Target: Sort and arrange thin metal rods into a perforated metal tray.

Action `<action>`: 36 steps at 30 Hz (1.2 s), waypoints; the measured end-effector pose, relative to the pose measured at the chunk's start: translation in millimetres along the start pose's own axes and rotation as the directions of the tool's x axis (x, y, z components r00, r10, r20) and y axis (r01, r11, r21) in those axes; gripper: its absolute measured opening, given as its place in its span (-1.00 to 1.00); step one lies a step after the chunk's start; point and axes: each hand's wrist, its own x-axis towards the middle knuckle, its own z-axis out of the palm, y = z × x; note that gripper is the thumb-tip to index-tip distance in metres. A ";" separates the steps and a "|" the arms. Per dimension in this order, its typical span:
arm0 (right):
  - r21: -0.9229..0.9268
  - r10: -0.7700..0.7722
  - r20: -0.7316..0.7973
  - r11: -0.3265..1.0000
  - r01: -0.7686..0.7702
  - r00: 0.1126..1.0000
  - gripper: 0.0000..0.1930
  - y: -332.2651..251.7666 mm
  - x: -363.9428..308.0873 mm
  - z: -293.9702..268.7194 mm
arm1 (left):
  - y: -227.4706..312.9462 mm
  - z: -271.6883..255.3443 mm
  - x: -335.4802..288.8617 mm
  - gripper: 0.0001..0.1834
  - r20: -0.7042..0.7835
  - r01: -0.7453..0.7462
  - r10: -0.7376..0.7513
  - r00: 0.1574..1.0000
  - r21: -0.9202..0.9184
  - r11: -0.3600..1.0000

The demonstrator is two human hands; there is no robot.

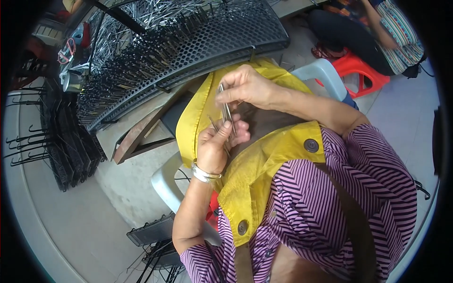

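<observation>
Over my lap, on a yellow apron (193, 111), my two hands work close together. My left hand (214, 148) is closed around several thin metal rods (227, 113), its thumb lying across them. Just above it, my right hand (247, 87) pinches the upper ends of some of these rods between thumb and fingers. The exact kind of rod is too small to make out. Beyond my hands, a black perforated rack (226, 37) slopes across a bench, with many dark thin pieces (137, 68) standing in its holes on the left part.
A heap of loose silvery metal strips (141, 14) lies behind the rack. A metal can (73, 81) stands at its left end. Stacked black racks with hooks (61, 137) are at the left. A red stool (361, 73) and another person (349, 28) are at upper right.
</observation>
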 end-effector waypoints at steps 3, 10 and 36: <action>0.151 0.060 0.111 0.986 -0.077 0.992 -0.92 -5.1 -4.7 1.9 | -2.5 -4.6 -3.2 -0.76 0.112 -0.050 0.049 0.993 0.006 0.999; 0.108 0.126 0.136 0.984 -0.141 0.983 -0.91 -16.3 -3.7 -5.9 | -7.3 2.1 -1.5 -0.71 0.063 -0.053 0.052 0.997 0.020 0.998; -0.403 -0.631 -0.311 0.765 0.503 0.710 -0.90 -51.7 97.9 -33.4 | -6.3 -13.2 7.4 -0.59 0.081 -0.078 0.097 0.992 -0.203 0.976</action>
